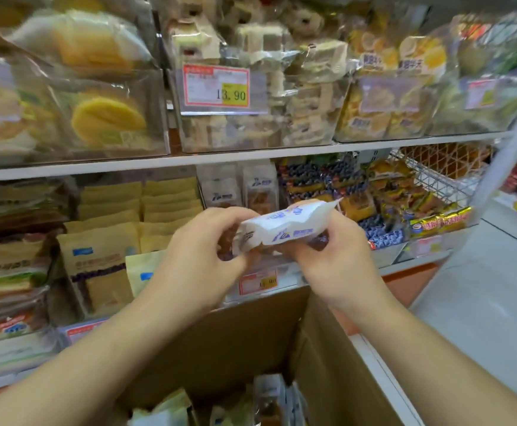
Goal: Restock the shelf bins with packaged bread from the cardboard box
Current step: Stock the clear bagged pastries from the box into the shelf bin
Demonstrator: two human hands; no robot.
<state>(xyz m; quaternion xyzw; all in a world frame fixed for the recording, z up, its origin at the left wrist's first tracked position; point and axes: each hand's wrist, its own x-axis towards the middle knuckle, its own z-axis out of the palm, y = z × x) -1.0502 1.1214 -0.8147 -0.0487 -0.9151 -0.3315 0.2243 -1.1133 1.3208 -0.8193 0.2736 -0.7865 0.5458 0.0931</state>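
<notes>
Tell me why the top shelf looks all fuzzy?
In the head view, the top bins are smeared by blur, while the price tag reads fairly clearly; the bread packet held by the left hand and right hand looks sharper; the wide lens bends the shelf edge.

Two hands point(201, 256) point(340, 256) hold a white bread packet point(288, 229) in the open air in front of the lower shelf, above an open cardboard box point(235, 342) whose raised flap point(327, 364) stands just beneath the right wrist. Behind the packet, two like packets point(238, 189) stand upright at the back of a bin, with room in front of them. Tan pouches point(103, 265) crowd the left side, blueberry-print packs point(327, 182) the right. The upper shelf edge point(251, 156) caps the opening overhead.
</notes>
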